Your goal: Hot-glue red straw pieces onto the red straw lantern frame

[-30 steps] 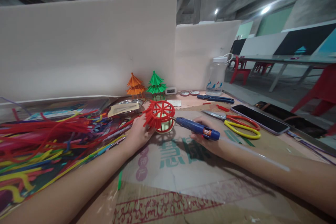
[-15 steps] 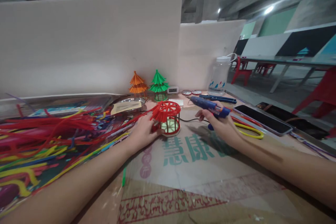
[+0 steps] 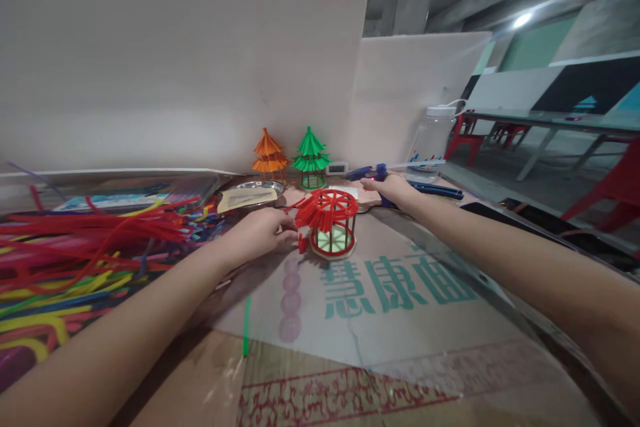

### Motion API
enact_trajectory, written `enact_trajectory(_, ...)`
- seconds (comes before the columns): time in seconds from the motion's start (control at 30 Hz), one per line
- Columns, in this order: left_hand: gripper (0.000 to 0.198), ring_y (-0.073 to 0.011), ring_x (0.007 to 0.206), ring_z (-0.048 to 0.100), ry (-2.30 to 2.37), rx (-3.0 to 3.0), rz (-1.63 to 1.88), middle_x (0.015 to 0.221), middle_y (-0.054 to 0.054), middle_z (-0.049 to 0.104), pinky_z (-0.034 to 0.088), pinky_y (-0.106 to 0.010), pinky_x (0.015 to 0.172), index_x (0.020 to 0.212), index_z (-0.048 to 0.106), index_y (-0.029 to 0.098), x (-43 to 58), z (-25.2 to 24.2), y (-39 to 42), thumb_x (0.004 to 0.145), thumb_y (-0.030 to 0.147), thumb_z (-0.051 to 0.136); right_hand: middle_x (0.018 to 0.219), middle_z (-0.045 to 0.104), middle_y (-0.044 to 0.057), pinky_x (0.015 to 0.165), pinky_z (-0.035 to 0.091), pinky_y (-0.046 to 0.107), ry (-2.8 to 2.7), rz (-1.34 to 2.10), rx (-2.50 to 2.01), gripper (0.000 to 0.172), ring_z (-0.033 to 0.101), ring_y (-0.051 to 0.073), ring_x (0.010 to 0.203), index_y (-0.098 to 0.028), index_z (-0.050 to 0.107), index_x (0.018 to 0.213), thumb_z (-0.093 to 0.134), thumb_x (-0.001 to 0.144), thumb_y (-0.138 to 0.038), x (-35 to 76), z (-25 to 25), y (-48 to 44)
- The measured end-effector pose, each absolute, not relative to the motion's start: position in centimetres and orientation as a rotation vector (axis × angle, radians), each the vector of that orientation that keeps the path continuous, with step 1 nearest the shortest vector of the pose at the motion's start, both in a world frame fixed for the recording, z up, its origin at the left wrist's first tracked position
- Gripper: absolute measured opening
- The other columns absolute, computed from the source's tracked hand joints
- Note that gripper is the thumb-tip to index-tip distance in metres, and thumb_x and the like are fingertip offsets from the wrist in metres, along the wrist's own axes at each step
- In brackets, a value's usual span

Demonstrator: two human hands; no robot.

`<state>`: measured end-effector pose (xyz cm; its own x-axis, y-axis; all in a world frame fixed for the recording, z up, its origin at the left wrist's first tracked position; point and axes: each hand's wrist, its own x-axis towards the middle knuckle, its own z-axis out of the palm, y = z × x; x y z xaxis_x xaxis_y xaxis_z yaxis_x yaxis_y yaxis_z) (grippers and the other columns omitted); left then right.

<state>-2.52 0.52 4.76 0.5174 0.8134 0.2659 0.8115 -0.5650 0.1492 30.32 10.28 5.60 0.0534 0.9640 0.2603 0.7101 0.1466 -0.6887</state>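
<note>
Orange pagoda (image 3: 269, 159) and metal dish (image 3: 257, 183) left of green pagoda (image 3: 311, 159), bottle (image 3: 434, 137) well right. Red frame (image 3: 329, 217) in front of it, roof part-fringed. Right hand (image 3: 394, 189) grips glue gun (image 3: 369, 173); left hand (image 3: 261, 232) fingers curled, can't tell if holding.

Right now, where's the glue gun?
In the head view, the glue gun is just right of centre, in the right hand, with the small display to its left and the bottle to its right.
</note>
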Motion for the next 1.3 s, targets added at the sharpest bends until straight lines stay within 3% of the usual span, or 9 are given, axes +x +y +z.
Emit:
enact_trajectory(0.2,0.018,-0.0225,0.078,0.071,1.466,2.642,0.468,0.089,-0.002,0.078,0.047,-0.027,0.066,0.096,0.075,0.025,-0.6,4.5,-1.3,0.086,0.038,0.069,0.108,0.079,0.01,0.082,0.053,0.027,-1.844,0.449,-1.559,0.031,0.072,0.022,0.096,-0.015,0.075,0.112,0.072,0.092,-0.039,27.7,5.4,12.6)
enact_trajectory(0.33,0.017,-0.0236,0.086,0.072,1.61,2.658,0.29,0.093,-0.006,0.079,0.046,-0.027,0.071,0.092,0.076,0.021,-0.8,4.4,-1.1,0.087,0.024,0.06,0.11,0.074,0.01,0.084,0.059,0.036,-1.909,0.431,-1.699,0.031,0.071,0.022,0.095,-0.013,0.07,0.114,0.069,0.097,-0.038,27.7,4.0,14.0)
enact_trajectory(0.47,0.021,-0.0236,0.081,0.071,1.722,2.641,0.219,0.093,-0.009,0.078,0.044,-0.028,0.067,0.092,0.076,0.019,-1.2,4.8,-0.8,0.088,0.024,0.056,0.123,0.068,0.009,0.091,0.058,0.045,-1.962,0.333,-1.782,0.036,0.069,0.023,0.105,-0.016,0.064,0.125,0.065,0.099,-0.041,28.7,3.1,14.7)
enact_trajectory(0.63,0.028,-0.0238,0.084,0.071,1.734,2.514,0.439,0.094,-0.008,0.078,0.047,-0.029,0.071,0.095,0.075,0.018,-2.1,5.5,-0.2,0.09,0.031,0.05,0.128,0.071,0.02,0.099,0.05,0.041,-2.026,0.171,-1.732,0.048,0.066,0.034,0.12,-0.011,0.065,0.128,0.068,0.094,-0.044,30.6,2.7,13.7)
enact_trajectory(0.8,0.039,-0.0217,0.076,0.071,1.668,2.304,0.549,0.092,-0.006,0.08,0.049,-0.027,0.068,0.112,0.077,0.017,-2.9,5.6,0.8,0.084,0.03,0.053,0.13,0.071,0.017,0.098,0.051,0.039,-2.092,0.076,-1.63,0.043,0.067,0.032,0.119,-0.013,0.063,0.13,0.067,0.094,-0.038,32.5,1.8,11.6)
enact_trajectory(1.03,0.031,-0.0213,0.068,0.068,1.744,2.389,0.481,0.075,-0.005,0.077,0.043,-0.028,0.062,0.08,0.077,0.02,-2.9,6.0,0.3,0.086,0.036,0.051,0.134,0.068,0.021,0.102,0.049,0.047,-2.045,0.0,-1.497,0.045,0.065,0.035,0.121,-0.012,0.061,0.131,0.066,0.093,-0.034,33.5,1.5,9.6)
enact_trajectory(1.3,0.037,-0.021,0.073,0.062,1.843,2.499,0.695,0.078,-0.005,0.071,0.039,-0.029,0.065,0.076,0.065,0.02,-3.5,7.0,0.5,0.095,0.038,0.039,0.116,0.074,0.014,0.094,0.053,0.042,-1.921,-0.026,-1.267,0.03,0.069,0.029,0.108,-0.016,0.062,0.122,0.053,0.098,-0.032,32.2,3.1,5.9)
